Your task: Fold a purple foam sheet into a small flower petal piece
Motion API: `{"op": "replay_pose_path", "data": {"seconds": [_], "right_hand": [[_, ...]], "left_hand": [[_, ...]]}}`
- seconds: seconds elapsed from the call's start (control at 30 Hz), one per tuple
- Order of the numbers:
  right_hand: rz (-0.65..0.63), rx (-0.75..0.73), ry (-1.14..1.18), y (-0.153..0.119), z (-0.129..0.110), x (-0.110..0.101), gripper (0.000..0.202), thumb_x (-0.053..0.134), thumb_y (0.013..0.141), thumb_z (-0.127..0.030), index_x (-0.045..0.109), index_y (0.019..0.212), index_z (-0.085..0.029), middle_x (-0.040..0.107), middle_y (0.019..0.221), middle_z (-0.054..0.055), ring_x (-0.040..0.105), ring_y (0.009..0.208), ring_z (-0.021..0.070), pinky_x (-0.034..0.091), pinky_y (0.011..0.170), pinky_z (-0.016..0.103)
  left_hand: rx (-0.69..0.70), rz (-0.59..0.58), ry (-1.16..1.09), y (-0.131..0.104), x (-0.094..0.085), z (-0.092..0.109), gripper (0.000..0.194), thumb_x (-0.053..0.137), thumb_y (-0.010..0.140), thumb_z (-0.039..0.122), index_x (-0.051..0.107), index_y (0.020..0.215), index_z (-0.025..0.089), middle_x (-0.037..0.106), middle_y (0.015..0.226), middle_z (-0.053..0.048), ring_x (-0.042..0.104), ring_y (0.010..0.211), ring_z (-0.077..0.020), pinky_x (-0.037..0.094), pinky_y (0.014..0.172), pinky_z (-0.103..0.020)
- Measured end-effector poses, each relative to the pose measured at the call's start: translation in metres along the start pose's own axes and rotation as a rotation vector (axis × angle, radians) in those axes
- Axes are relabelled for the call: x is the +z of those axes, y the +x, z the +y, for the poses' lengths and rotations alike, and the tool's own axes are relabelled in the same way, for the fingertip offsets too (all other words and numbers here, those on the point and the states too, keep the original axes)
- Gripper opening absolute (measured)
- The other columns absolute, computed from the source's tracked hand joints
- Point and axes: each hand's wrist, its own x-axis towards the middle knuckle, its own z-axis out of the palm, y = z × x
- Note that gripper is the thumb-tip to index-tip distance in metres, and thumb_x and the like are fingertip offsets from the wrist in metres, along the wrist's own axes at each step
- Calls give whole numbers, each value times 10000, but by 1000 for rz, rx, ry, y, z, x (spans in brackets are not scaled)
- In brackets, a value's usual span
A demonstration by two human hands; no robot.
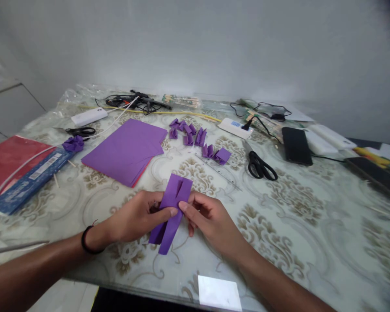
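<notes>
A folded strip of purple paper (171, 212) is held upright and slightly tilted above the table, its two long edges folded inward with a gap between them. My left hand (139, 216) pinches its left side, thumb on the front. From the right, my right hand (208, 216) grips the other edge, its thumb close to the left thumb. Fingers behind the paper are partly hidden. Beyond it lie several small folded purple pieces (200, 137). A stack of purple sheets (125, 149), with red showing under one edge, is at the left of them.
Black-handled scissors (260, 167) and a phone (297, 146) lie at the right. A clear ruler (219, 172) is behind my hands. A white power strip (235, 127) stands farther back. At left are a blue and red packet (32, 177), crumpled purple paper (73, 144) and more scissors (81, 131).
</notes>
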Motion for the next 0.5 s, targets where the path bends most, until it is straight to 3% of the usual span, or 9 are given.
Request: {"op": "replay_pose_path", "data": {"seconds": [0.13,0.5], "right_hand": [[26,-23,-19,-1,1,-2,474,716,941,-583,560,704,-204,503,580,-59,535,489,106,461,493,235],[29,-26,-3,-2,0,-2,487,713,933,-608,563,695,-211,522,583,-47,519,489,115,448,484,248]], "left_hand": [[-30,-60,-40,-1,-1,-3,308,607,1034,401,740,910,153,666,723,6,548,608,-107,417,552,-197],[-17,-73,-87,0,-1,-6,309,622,1034,426,758,956,160,701,749,-18,636,683,-137,458,582,-205]]}}
